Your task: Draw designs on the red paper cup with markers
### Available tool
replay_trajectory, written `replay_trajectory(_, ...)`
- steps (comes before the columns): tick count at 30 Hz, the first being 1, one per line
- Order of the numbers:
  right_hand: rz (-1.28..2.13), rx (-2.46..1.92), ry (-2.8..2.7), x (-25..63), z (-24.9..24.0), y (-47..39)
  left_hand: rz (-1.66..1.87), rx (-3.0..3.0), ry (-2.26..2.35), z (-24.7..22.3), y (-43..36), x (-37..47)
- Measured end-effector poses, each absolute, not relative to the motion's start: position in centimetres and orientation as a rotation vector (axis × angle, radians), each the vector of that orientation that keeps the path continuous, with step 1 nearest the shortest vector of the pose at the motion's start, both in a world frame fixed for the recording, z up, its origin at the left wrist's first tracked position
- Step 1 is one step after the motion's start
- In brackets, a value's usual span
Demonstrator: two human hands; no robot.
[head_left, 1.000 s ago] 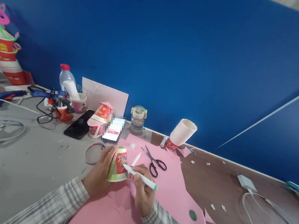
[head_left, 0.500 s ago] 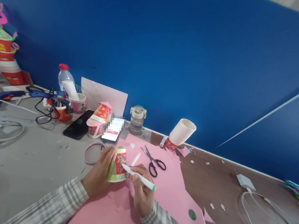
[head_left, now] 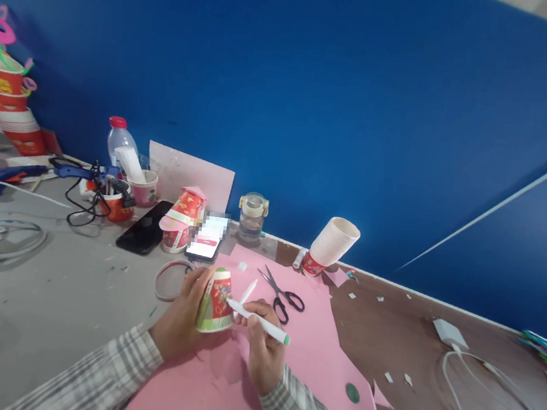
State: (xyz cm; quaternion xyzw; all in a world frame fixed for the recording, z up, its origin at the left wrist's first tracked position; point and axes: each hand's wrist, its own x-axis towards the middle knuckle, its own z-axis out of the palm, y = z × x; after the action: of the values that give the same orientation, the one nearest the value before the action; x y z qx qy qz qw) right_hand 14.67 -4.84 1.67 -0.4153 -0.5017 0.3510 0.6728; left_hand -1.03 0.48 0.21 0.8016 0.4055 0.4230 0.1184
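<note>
My left hand (head_left: 185,311) is closed around a paper cup (head_left: 218,305), turned upside down, with a red printed panel and green colouring on its side. In my right hand (head_left: 264,348) is a white marker (head_left: 265,325) with a green end, its tip at the cup's printed side. Whether the tip touches the cup I cannot tell. Below both hands lies a large pink paper sheet (head_left: 321,379). A white pen-like piece (head_left: 248,292) rests on it just behind the marker. Black-handled scissors (head_left: 282,295) lie half open to the right.
Behind stand a decorated cup figure (head_left: 185,210), a lit phone (head_left: 207,237), a dark phone (head_left: 143,228), a glass jar (head_left: 251,217) and a leaning cup stack (head_left: 334,240). Glue guns (head_left: 16,175) with cords are at left. A white charger (head_left: 451,333) with its cable lies at right.
My right hand and the marker have shifted slightly to the right, the tip moving a little along the cup's side. My left hand keeps its hold on the cup.
</note>
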Motion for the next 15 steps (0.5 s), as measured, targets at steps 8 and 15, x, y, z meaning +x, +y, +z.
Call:
replay_trajectory(8, 0.807, -0.912, -1.117, 14.66, 1.6, -4.84, 1.236, 2.343, 1.195, 0.17, 0.5, -1.0)
replay_trajectory(15, 0.754, -0.899, -1.21, 14.63, 1.96, -5.03, 1.249, 2.351, 1.153, 0.35, 0.4, -1.02)
